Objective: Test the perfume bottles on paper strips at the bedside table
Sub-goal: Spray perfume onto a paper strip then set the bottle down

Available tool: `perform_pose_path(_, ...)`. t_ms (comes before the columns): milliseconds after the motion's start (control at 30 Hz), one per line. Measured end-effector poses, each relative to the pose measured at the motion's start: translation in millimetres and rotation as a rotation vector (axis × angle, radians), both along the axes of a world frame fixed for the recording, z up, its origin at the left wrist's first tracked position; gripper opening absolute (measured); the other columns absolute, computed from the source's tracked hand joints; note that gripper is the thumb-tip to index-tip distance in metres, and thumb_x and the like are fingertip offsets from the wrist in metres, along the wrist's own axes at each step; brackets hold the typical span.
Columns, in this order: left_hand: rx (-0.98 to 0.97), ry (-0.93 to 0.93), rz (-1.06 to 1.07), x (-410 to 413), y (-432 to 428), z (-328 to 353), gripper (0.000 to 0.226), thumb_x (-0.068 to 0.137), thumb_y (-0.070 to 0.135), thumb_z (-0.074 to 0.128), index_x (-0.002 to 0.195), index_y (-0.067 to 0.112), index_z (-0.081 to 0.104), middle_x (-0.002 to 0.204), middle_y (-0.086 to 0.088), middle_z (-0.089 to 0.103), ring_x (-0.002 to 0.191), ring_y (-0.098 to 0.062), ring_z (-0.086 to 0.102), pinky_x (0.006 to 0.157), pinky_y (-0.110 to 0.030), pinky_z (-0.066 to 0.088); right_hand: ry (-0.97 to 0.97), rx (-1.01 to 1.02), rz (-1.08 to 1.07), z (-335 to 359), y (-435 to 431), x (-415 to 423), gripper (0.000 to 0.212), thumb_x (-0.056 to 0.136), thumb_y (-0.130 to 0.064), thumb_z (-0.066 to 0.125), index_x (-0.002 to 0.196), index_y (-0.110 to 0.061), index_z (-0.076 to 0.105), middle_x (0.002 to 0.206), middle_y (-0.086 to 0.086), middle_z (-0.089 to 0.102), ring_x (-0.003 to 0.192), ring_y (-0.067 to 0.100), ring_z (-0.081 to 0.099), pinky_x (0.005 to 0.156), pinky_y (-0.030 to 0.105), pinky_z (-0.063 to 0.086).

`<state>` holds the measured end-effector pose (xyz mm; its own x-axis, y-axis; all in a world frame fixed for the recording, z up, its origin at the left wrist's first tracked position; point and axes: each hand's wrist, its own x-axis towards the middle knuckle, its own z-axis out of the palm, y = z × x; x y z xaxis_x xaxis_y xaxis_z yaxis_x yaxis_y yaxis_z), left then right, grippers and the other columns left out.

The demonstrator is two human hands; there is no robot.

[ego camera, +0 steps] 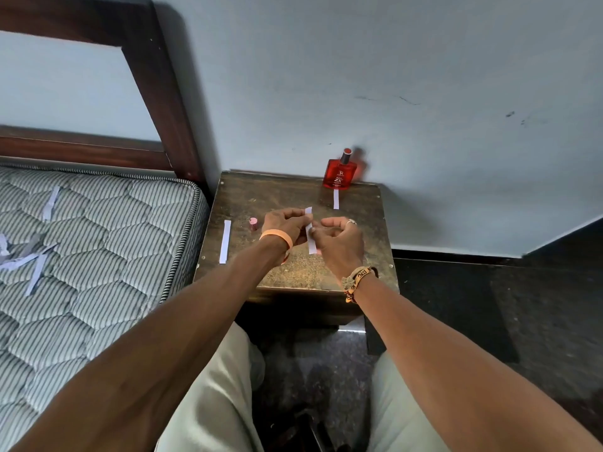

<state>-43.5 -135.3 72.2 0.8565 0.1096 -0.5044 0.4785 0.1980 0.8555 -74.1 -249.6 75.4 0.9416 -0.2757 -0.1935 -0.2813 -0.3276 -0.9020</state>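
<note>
Your left hand (285, 225) pinches the held strip (312, 244) near its top end. Your right hand (339, 243) is curled, thumb and fingertips clamped on the strip's right edge at mid-length. The strip stands roughly upright over the middle of the counter (293, 272); can't tell if its bottom end touches the top. Red bottle (341, 172) is upright at the back edge, toward the right corner, against the wall (424, 93). Back strip (336, 199) lies flat just in front of it. Left strip (225, 241) lies flat along the left edge. Pink cap (253, 224) stands between the left strip and your left hand. Loose strips (36, 265) lie scattered on the mattress (98, 239), left of the counter.
</note>
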Motion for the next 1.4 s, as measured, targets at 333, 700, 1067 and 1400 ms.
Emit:
perform_pose_path(333,0.126,0.070,-0.087,16,-55,-50,0.014,0.081,0.014,0.071,0.071,0.023,0.069,0.089,-0.009,0.074,0.088,-0.029,0.070,0.084,-0.045,0.057,0.005,-0.472,0.046,-26,-76,9,0.070,0.077,-0.021,0.076,0.139,-0.016,0.043,0.134,0.005,0.051,0.118,0.018,0.051,0.095,0.032,0.049)
perform_pose_path(700,0.185,0.066,-0.172,22,-72,-71,0.012,0.077,0.018,0.073,0.068,0.025,0.070,0.088,-0.005,0.074,0.090,-0.027,0.070,0.085,-0.043,0.057,0.128,-0.265,0.005,-66,-71,16,0.023,0.084,-0.017,0.076,0.106,-0.018,0.069,0.097,-0.002,0.071,0.092,0.015,0.066,0.067,0.025,0.046)
perform_pose_path(1067,0.018,-0.004,-0.117,14,-39,-3,0.011,0.087,0.000,0.062,0.097,-0.001,0.065,0.090,-0.019,0.072,0.082,-0.029,0.070,0.079,-0.040,0.059,-0.074,-0.138,0.103,-15,-53,-2,0.030,0.092,-0.035,0.065,0.118,-0.021,0.062,0.088,-0.010,0.064,0.081,0.011,0.064,0.068,0.032,0.057)
perform_pose_path(1400,-0.042,-0.144,-0.077,-31,-4,89,0.008,0.089,0.007,0.063,0.092,0.000,0.065,0.086,-0.019,0.072,0.073,-0.028,0.070,0.063,-0.033,0.059,-0.426,-0.107,0.098,78,-15,-57,0.020,0.094,-0.019,0.056,0.102,-0.018,0.038,0.090,-0.007,0.052,0.080,0.012,0.054,0.066,0.038,0.049)
